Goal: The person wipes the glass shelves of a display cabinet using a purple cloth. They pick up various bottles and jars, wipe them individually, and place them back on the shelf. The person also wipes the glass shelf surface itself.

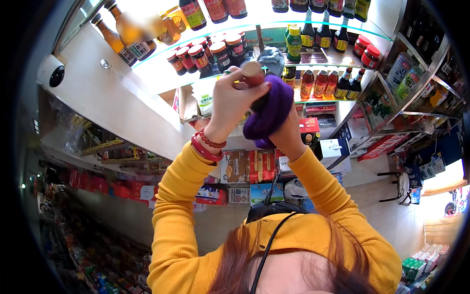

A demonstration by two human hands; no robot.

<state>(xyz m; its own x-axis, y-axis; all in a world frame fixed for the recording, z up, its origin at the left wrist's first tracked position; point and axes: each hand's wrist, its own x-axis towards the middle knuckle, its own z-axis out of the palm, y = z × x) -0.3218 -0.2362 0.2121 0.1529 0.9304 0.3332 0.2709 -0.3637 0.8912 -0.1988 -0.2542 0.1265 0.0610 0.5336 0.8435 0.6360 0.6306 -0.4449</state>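
In front of the lit shelves, my left hand [232, 97] grips a jar [254, 78] near its pale, round lid. The jar is tilted, and its lower part is partly hidden by fingers and cloth. A bunched purple cloth [273, 106] wraps against the jar's side. My right hand [285, 128] holds this cloth from behind and below, with its fingers mostly covered. Just beyond the hands, a crumpled grey-blue rag [271, 60] lies at the shelf edge. Dark jars [220, 55] with pale and red lids stand to the left of it.
A green-capped squeeze bottle [293, 43] and dark sauce bottles [323, 36] stand on the glass shelf. Red sauce bottles [319, 84] occupy the tier below. A white camera [51, 70] juts from the left panel. Cartons [261, 167] are stacked low, and a stool [402, 183] stands right.
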